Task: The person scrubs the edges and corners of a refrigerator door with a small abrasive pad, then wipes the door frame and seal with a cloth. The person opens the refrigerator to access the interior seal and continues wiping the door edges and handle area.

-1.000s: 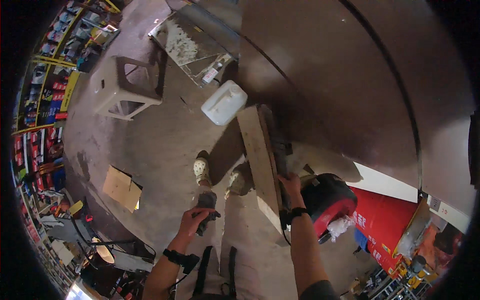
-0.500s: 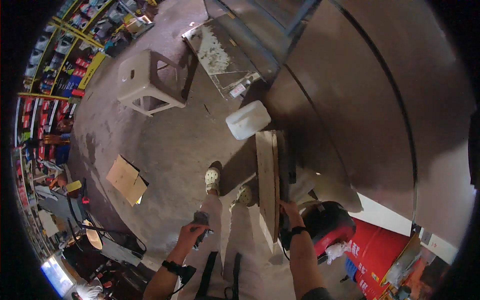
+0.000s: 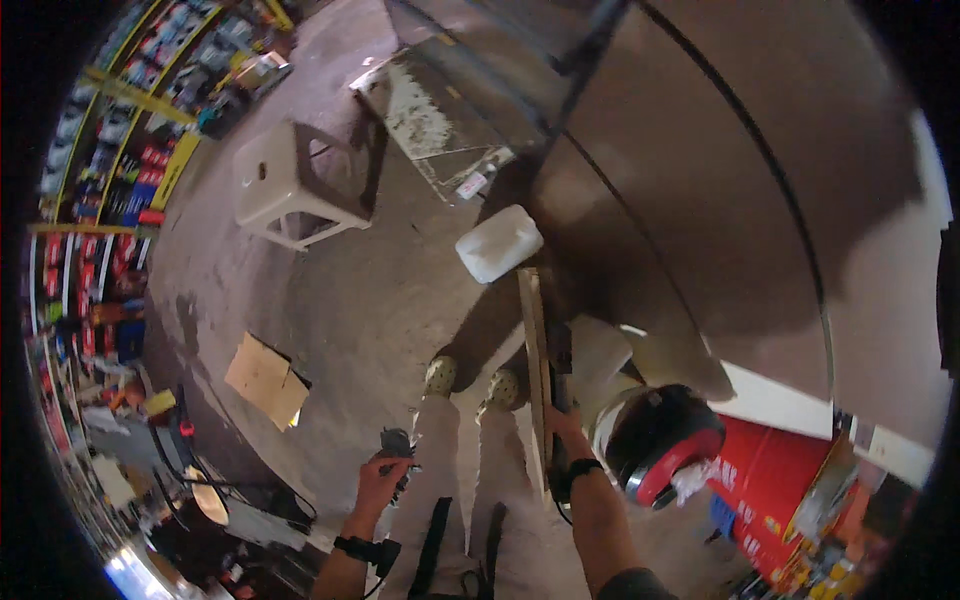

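Observation:
Low in front of my body, my left hand (image 3: 376,480) is closed round a crumpled grey cloth-like piece (image 3: 396,442); its exact kind is too small to tell. My right hand (image 3: 564,424) grips a long flat wooden board (image 3: 534,340) that hangs beside my right leg, seen almost edge-on. A dark part (image 3: 561,350) shows on the board's right side, just past my fingers. Most of the board's broad face is turned out of sight. Both wrists wear black straps.
A white plastic jug (image 3: 499,245) lies on the floor beyond the board. Further left stand a beige stool (image 3: 300,190) and a cardboard piece (image 3: 266,380). A black-and-red round machine (image 3: 665,445) and a red drum (image 3: 770,475) are close on my right. Stocked shelves (image 3: 110,170) line the left.
The board has turned in my right hand from showing its broad side to a narrow edge. My feet have shifted on the floor. Both hands keep their hold.

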A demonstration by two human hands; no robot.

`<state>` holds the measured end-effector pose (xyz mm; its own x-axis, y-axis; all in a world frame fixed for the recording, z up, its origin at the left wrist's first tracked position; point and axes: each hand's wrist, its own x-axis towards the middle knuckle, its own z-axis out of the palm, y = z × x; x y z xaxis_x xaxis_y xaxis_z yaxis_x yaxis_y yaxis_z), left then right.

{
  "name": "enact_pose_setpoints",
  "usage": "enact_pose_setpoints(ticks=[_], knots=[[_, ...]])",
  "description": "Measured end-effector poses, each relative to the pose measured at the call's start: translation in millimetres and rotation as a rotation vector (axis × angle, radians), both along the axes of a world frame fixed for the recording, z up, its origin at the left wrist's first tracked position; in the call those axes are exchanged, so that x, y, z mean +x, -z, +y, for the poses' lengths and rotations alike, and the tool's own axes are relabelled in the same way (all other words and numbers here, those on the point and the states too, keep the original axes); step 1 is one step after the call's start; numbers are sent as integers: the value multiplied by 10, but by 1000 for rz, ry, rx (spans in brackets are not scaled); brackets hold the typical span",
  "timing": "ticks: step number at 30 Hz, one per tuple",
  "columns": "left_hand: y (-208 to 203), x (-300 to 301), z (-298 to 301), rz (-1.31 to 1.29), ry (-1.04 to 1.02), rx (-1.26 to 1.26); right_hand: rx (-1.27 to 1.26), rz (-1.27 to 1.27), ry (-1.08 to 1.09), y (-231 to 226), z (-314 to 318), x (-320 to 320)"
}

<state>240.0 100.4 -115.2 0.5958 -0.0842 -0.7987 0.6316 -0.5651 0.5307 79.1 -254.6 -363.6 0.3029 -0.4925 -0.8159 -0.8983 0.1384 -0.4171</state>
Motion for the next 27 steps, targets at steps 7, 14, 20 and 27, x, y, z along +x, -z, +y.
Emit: enact_pose_setpoints(ticks=[7, 14, 20, 27], knots=[[107, 265, 282, -41, 320, 29, -164, 74, -59, -508, 484, -301], [75, 682, 462, -74, 573, 171, -199, 148, -118, -947, 997, -957], [73, 398, 567, -154, 623, 145, -120, 219, -298, -708, 1031, -1670], [364, -590, 573, -50, 669, 175, -40, 322, -457, -440, 1030, -2388]])
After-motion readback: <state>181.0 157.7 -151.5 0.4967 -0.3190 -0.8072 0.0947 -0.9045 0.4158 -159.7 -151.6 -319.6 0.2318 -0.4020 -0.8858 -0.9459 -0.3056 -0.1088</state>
